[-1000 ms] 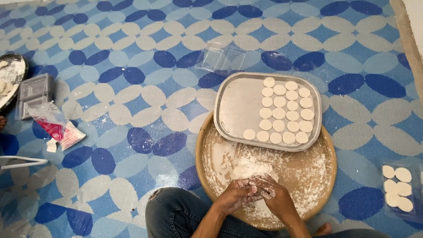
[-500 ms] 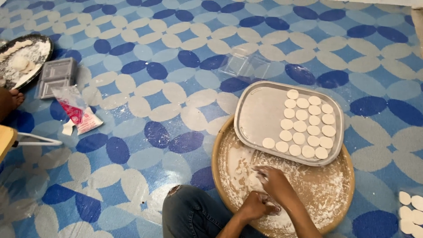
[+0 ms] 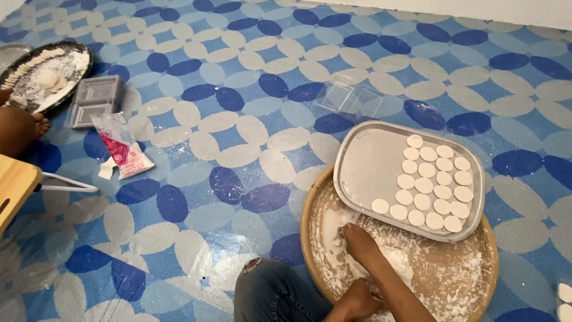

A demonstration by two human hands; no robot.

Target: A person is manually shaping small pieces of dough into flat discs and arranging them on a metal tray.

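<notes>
Hands first, nearest us: our left hand [image 3: 360, 300] curled at near rim of floured round wooden tray [image 3: 485, 280], grip contents unclear. Our right hand [image 3: 356, 240] presses into flour, fingers bent, nearer metal tray [image 3: 369, 164], which overlaps far rim; dough discs [image 3: 430, 186] lie beyond, to right.

Blue-and-white patterned floor mat [image 3: 250, 137]
</notes>
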